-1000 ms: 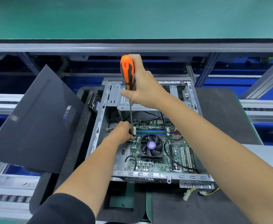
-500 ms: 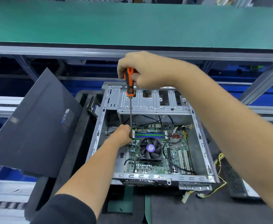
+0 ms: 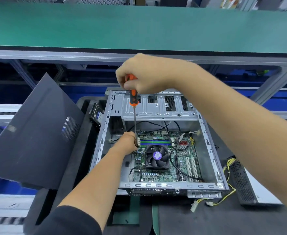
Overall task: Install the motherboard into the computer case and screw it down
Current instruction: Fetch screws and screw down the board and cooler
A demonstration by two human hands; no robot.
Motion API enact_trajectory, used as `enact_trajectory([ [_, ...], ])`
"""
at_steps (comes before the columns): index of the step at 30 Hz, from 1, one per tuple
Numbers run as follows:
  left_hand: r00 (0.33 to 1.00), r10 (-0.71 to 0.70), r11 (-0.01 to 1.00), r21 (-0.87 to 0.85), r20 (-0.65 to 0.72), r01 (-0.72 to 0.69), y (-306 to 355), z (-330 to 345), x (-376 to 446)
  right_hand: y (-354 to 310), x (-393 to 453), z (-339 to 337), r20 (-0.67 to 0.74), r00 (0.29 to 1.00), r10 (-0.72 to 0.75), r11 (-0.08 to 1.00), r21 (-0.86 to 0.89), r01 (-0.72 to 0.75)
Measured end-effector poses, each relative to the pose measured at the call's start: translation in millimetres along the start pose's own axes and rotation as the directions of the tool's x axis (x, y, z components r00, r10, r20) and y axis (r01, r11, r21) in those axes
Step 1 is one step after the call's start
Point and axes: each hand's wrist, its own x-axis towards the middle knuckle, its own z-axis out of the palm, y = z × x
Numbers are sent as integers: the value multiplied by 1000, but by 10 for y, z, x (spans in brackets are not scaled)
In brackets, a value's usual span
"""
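An open metal computer case (image 3: 209,150) lies on a dark mat. Inside it sits the green motherboard (image 3: 181,160) with a black CPU fan (image 3: 157,156) and black cables across it. My right hand (image 3: 144,73) is shut on the orange-and-black handle of a long screwdriver (image 3: 133,100), held upright. Its shaft runs down to the board's upper left corner. My left hand (image 3: 127,141) reaches into the case there, fingers closed around the shaft's lower end; the tip and any screw are hidden by the fingers.
The dark side panel (image 3: 32,133) leans at the left. A hard drive (image 3: 97,116) rests beside the case's far left corner. A power supply (image 3: 244,182) with yellow-black wires (image 3: 224,197) lies at the right. A green shelf (image 3: 139,26) runs across above.
My right hand moved from the side of the handle to over its top, and the camera view tilted upward. The left hand stayed at the shaft's lower end.
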Motion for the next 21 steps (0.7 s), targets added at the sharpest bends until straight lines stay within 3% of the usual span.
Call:
enact_trajectory([
  [3, 1000, 16, 999, 28, 3, -16, -6, -5, -7, -36, 36, 108, -122, 985, 125, 970, -195, -147],
  [6, 998, 65, 997, 46, -26, -64, -16, 5, -1, -8, -7, 39, -32, 972, 234, 947, -217, -235],
  [9, 997, 59, 998, 37, -46, -57, -28, 18, -17, 65, -75, -68, 136, 983, 120, 992, -57, -113],
  [11, 998, 48, 998, 31, -35, -46, -21, 9, -13, 54, -74, -41, 54, 995, 79, 996, -49, -76],
  [14, 999, 38, 999, 4, -24, -38, -27, 3, -1, 10, -40, 58, -89, 979, 185, 957, -211, -200],
  [16, 999, 22, 999, -29, -32, -23, -44, 14, 9, 21, -49, 35, -21, 977, 211, 960, -185, -211],
  [19, 999, -47, 995, -91, -20, 45, -35, 8, 16, 64, -92, -71, 148, 982, 121, 993, -28, -118],
  [21, 997, -79, 987, -138, -8, 77, -33, 6, 24, 54, -87, -57, 90, 993, 81, 996, -50, -76],
])
